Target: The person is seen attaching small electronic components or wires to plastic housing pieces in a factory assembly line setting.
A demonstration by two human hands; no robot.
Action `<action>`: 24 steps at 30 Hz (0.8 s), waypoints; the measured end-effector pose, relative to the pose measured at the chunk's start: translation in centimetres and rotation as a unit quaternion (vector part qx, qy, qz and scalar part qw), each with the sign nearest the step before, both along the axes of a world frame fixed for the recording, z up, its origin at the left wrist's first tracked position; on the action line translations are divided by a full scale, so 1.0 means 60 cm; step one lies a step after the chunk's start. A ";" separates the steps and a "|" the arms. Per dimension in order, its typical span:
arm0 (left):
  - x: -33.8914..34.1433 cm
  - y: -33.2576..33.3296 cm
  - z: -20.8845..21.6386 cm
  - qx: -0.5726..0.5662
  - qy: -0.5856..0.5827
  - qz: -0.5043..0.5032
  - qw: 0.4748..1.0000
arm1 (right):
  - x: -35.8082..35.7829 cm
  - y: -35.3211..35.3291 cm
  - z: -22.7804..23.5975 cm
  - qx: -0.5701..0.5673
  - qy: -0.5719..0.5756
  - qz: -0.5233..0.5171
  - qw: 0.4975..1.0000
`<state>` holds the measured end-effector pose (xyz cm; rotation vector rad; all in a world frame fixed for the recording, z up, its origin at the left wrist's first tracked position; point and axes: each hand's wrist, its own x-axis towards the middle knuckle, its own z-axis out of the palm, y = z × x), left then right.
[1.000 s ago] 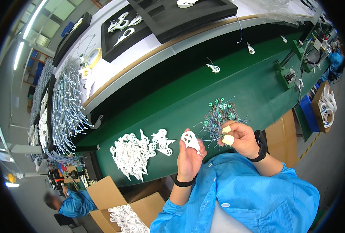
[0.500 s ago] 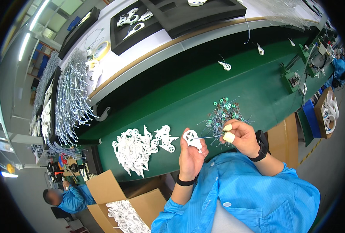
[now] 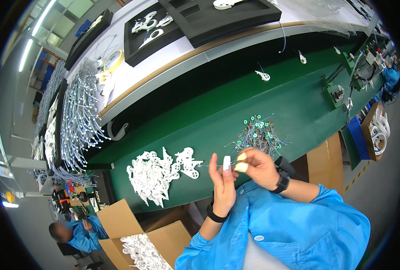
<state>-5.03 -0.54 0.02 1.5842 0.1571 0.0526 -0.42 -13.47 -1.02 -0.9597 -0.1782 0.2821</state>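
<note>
Head cam: both hands pinch white part [image 3: 227, 163] edge-on, long axis upright

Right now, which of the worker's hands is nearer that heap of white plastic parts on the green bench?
Left. The left hand is raised just right of the white heap, holding a small white part. The right hand is farther right, below the pile of green-tipped wires.

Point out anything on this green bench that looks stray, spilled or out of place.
Nothing looks damaged or spilled. The white plastic parts lie in a loose heap, and the green-tipped wires in a tangle. Two single white parts lie alone farther up the green bench, apart from the heap. The left hand and right hand hold one white piece.
</note>
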 end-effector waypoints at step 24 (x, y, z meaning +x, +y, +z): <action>0.006 -0.011 0.008 0.009 0.069 -0.015 0.997 | 0.040 -0.002 -0.002 -0.380 -0.375 -0.092 0.841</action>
